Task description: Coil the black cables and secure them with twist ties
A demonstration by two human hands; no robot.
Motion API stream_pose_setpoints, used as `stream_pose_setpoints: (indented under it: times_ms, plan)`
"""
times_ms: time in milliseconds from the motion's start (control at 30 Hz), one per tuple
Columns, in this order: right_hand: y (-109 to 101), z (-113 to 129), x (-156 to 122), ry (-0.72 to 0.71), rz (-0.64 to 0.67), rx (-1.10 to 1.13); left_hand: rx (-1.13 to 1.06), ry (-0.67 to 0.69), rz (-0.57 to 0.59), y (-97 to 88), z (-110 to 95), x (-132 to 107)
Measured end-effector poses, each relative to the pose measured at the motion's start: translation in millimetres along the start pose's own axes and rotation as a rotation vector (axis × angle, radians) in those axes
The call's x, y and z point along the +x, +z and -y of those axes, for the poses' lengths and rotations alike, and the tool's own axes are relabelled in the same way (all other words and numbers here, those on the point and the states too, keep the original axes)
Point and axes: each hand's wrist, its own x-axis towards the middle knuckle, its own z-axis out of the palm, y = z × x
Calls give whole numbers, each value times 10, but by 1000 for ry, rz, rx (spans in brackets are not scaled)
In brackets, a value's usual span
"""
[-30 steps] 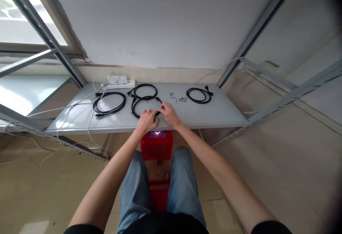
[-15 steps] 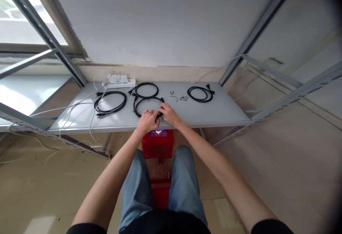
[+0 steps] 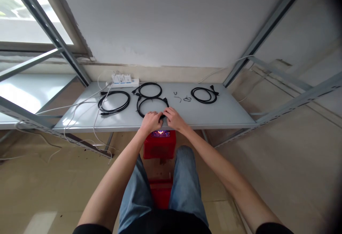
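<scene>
A coiled black cable [image 3: 140, 110] lies near the front edge of the grey shelf, its plug close to my right hand. My left hand [image 3: 152, 121] is closed on the near side of this coil. Just to its right, my right hand [image 3: 173, 117] pinches the same coil, fingers bent together. Part of the coil is hidden under both hands. Behind it lies a second black coil [image 3: 150, 90], almost touching. Another coiled cable [image 3: 114, 102] rests to the left, and one more coil [image 3: 205, 95] to the right. Several short black ties [image 3: 187, 99] lie loose between.
A white power strip [image 3: 125, 82] stands at the back left of the shelf [image 3: 213, 116], with white cords trailing over the front. Metal uprights [image 3: 242, 61] frame both sides. Below, a red box [image 3: 159, 148] sits between my knees and the shelf.
The whole scene has shifted slightly right in view. My hands stay at the coil's near side; my right hand now sits a little lower against it.
</scene>
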Motion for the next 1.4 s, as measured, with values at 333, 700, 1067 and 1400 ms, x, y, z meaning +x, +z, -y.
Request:
stream_pose_setpoints:
  times_ms: [333, 700, 1067, 1400]
  plan:
    - [157, 191, -244, 255, -204, -1, -89, -49, 33, -61, 22, 23]
    - [145, 141, -143, 352, -239, 170, -112, -23, 36, -48, 55, 32]
    - [-6, 72, -78, 272, -130, 296, -69, -1, 43, -51, 56, 20]
    - [65, 57, -137, 246, -120, 263, -44, -3, 7, -17, 56, 9]
